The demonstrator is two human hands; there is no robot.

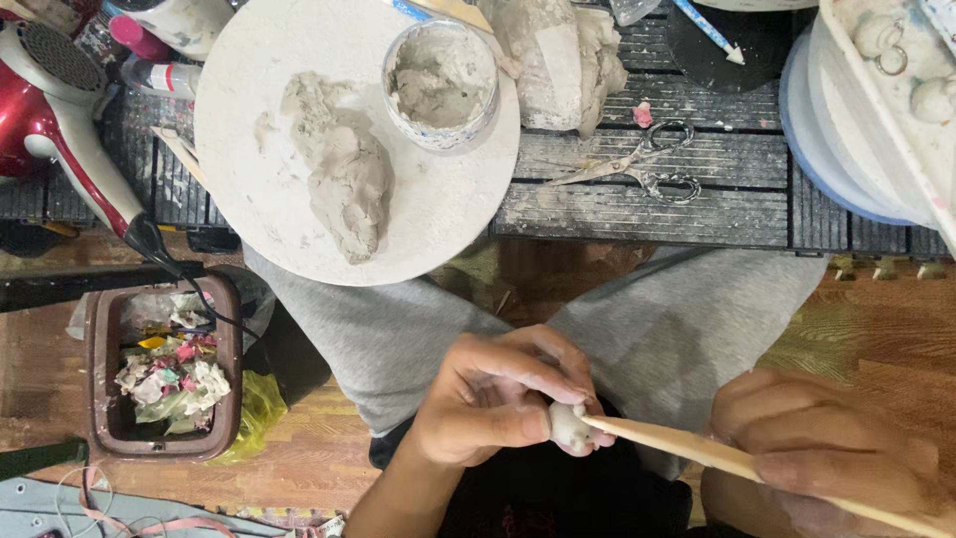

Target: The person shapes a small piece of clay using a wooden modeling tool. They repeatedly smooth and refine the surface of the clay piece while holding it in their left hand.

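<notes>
1. I count one small clay ball (570, 424), one wooden stick (697, 450), one round white board (249, 149), one clay lump (344, 174) on that board, one cup (441, 85), one pair of scissors (637, 164) and one hair dryer (50, 110).
2. The cup sits at the board's far right edge and is full of wet grey clay. A brown bin (100, 379) on the floor to my left holds crumpled paper scraps in white, pink and green.
3. The scissors lie on the dark slatted tabletop (647, 209), right of the board, near its front edge.
4. My left hand (488, 399) is curled over my lap, thumb and fingertips pinched shut on the clay ball.
5. My right hand (827, 448) is closed around the wooden stick, which slants up to the left, its tip touching the ball's right side.
</notes>
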